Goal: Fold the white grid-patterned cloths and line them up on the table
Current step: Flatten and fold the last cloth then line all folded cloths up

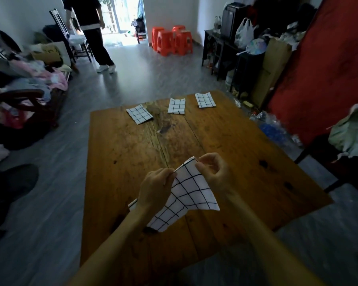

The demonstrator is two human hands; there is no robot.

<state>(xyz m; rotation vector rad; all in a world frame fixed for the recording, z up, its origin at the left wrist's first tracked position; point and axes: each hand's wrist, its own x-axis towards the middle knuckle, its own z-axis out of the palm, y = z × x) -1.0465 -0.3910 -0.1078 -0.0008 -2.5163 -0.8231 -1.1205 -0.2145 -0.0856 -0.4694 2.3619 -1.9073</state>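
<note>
**Cloth held up by its top edge over the near half of the surface**

The cloth (184,193), white with a black grid, hangs above the near part of the wooden surface (246,153). The left hand (155,187) pinches the top edge at one end, fingers curled round the fabric; the right hand (213,170) pinches the same edge at the far corner between thumb and fingertips. So each grip is closed on the cloth. The top edge runs slanting between them, higher on the right. Below it the fabric drapes in a fold, its lower corner reaching down toward the near edge of the surface; whether that corner touches the wood cannot be told.

Three folded cloths lie in a row along the far edge: the left one (139,114) turned at an angle, the middle one (176,106) and the right one (205,100) squarer to the edge, each apart from its neighbour. Between this row and the hands lies a wide stretch of bare, stained wood.

Past the far edge, open grey floor (143,79) runs toward a bright doorway, where a person in dark clothes (91,34) stands beside a chair (70,38). Orange stools (172,40) stand near the back wall. Piled clothes (23,79) crowd the left side; dark shelves (225,48) and a red panel (318,69) close in the right.
</note>
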